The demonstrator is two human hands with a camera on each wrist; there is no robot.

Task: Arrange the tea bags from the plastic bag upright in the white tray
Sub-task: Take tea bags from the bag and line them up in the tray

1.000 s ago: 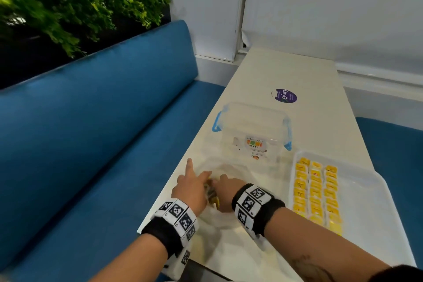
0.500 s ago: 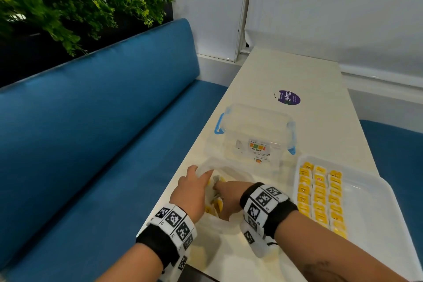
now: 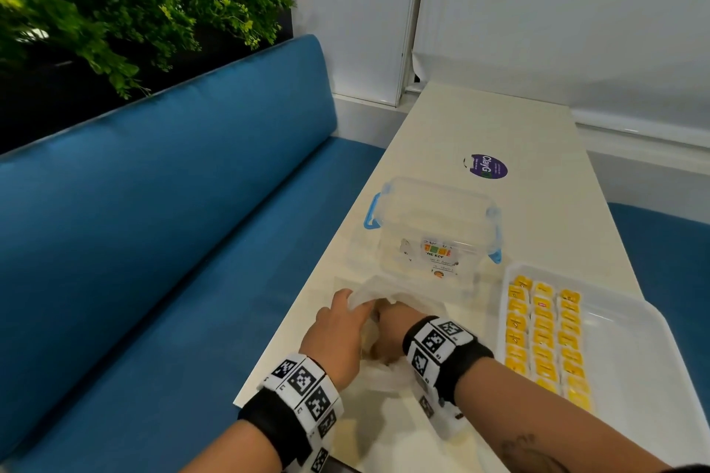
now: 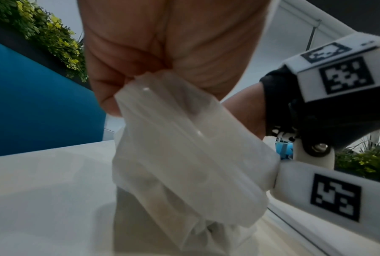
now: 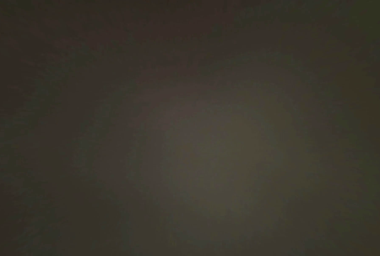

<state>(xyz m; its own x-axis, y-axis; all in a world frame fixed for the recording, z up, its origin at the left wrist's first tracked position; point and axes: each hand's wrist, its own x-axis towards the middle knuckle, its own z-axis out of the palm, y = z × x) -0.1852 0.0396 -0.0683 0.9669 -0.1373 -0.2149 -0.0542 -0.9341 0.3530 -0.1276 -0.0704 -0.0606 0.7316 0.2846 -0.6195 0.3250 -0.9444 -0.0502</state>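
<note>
Table (image 3: 442,134) carries white tray (image 3: 634,365) with tea bags (image 3: 543,334) in upright rows. Plastic bag (image 3: 399,303) — raised since earlier — is pinched by left hand (image 3: 338,334) fingers (image 4: 105,97). Right hand (image 3: 388,334) reaches inside — finger state hidden; wrist view dark.

Both forearms bare; no sleeves in the head view. Left wrist: black fabric band (image 3: 274,422) with a ring of white blocks (image 3: 303,386) on its hand side, each block printed with a black square code marker. Right wrist: same arrangement, black band (image 3: 466,369) and white coded blocks (image 3: 436,342). Left wrist view shows the right band's white plastic mount (image 4: 312,152) with a metal screw at a dark pivot, and a white arm below it bearing another code marker. Dark tattoo (image 3: 526,449) on the right forearm. Right wrist view dark.
</note>
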